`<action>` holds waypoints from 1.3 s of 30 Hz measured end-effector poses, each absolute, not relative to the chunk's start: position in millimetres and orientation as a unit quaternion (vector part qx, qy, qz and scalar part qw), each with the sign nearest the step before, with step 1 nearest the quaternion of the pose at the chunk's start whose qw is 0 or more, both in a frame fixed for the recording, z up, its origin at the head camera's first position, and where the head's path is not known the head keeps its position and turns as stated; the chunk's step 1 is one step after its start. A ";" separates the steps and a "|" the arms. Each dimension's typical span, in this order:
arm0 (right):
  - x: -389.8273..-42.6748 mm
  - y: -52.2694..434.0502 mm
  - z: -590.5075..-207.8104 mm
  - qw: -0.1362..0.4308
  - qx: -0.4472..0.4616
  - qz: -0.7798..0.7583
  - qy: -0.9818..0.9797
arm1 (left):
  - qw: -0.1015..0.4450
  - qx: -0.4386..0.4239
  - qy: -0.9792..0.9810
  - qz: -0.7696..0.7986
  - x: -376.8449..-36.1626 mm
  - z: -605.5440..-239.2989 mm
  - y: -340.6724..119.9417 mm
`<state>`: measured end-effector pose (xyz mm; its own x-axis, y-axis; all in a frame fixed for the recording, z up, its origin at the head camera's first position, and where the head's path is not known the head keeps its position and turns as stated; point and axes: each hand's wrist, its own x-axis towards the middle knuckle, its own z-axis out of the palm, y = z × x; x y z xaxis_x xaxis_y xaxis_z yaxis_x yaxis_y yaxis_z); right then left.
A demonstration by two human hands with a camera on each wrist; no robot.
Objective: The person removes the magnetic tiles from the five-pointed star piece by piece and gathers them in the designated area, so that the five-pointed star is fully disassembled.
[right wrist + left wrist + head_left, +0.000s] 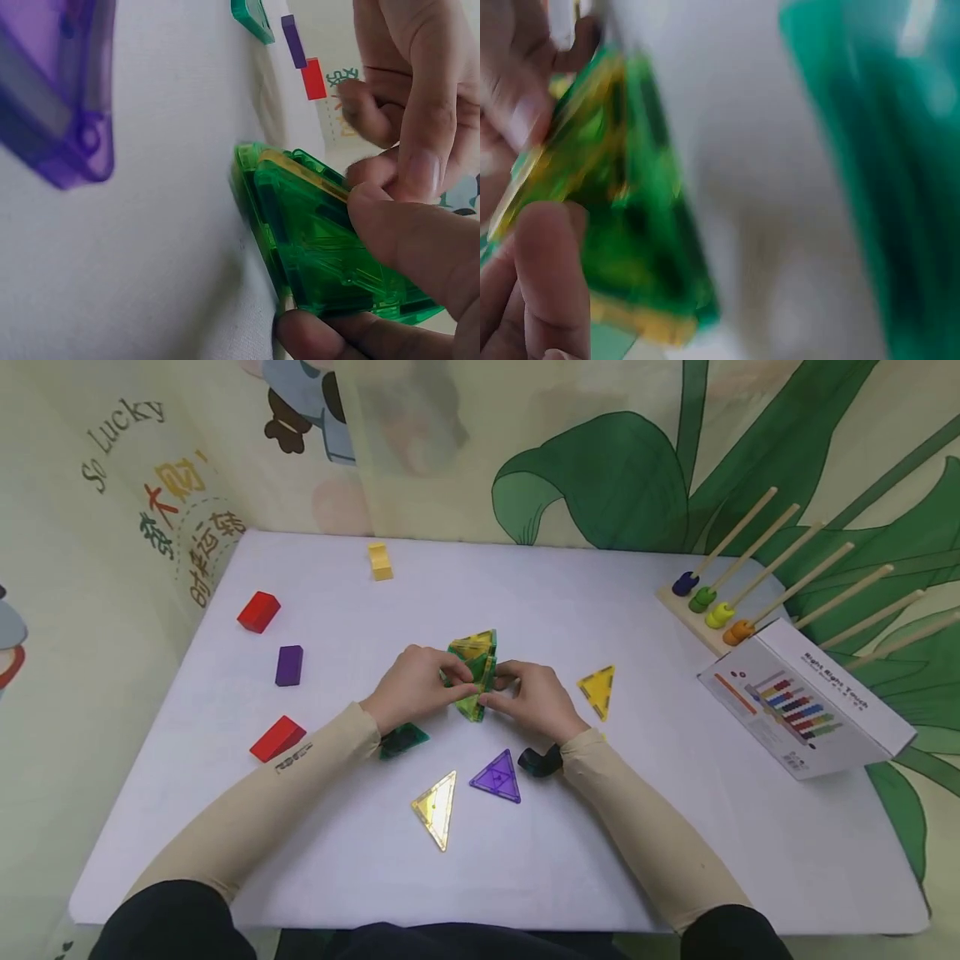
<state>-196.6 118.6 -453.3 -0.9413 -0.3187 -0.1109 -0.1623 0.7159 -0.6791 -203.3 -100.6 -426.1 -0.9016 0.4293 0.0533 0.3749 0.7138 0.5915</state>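
A cluster of green and yellow see-through triangular tiles [482,670] is held between the two hands over the middle of the desk [337,860]; whether its lower edge touches the surface I cannot tell. On the cluster's left side the left hand [416,683] pinches it between thumb and fingers, and on its right side the right hand [542,697] does likewise, the thumb on one face and fingers beneath, as the right wrist view shows. Just nearer the person than the cluster, to its left, lies a dark green tile [405,739], partly hidden by the left sleeve [300,793]. Further toward the person from the cluster are a purple triangle [498,777] and, left of that, a pale yellow triangle [435,810], both lying flat. To the cluster's right, past the right hand, lies a yellow triangle [598,693]. Well to the cluster's left sit a red block [258,612], a purple block [288,666] and a second red block [276,739], the latter beside the left sleeve. Beyond the cluster and to its left, near the far edge, is a yellow stepped block [380,562]. Well to the cluster's right stand a wooden peg rack [693,618] with coloured beads and a white printed box [806,702] in front of it.
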 end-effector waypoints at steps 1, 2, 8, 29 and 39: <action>-196.7 118.6 -452.8 0.108 -0.132 -0.353 0.920 | 0.055 0.224 0.923 0.309 -203.2 -427.1 -97.4; -196.9 118.4 -452.6 0.104 -0.133 -0.351 0.921 | 0.063 0.226 0.922 0.309 -203.4 -428.5 -94.4; -196.2 115.6 -450.8 0.085 -0.144 -0.338 0.926 | 0.078 0.201 0.926 0.309 -202.7 -427.9 -86.0; -196.9 121.3 -451.7 0.089 -0.173 -0.332 0.923 | 0.101 0.177 0.922 0.329 -201.1 -430.3 -82.2; -201.4 123.6 -453.1 0.104 -0.159 -0.352 0.916 | 0.122 0.174 0.902 0.375 -201.4 -432.6 -86.0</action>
<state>-201.4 123.6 -453.1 -0.9278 -0.3648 -0.0783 -0.2185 0.7013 -0.6786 -201.4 -86.0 -432.6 -0.9092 0.4065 -0.0900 0.2231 0.6582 0.7190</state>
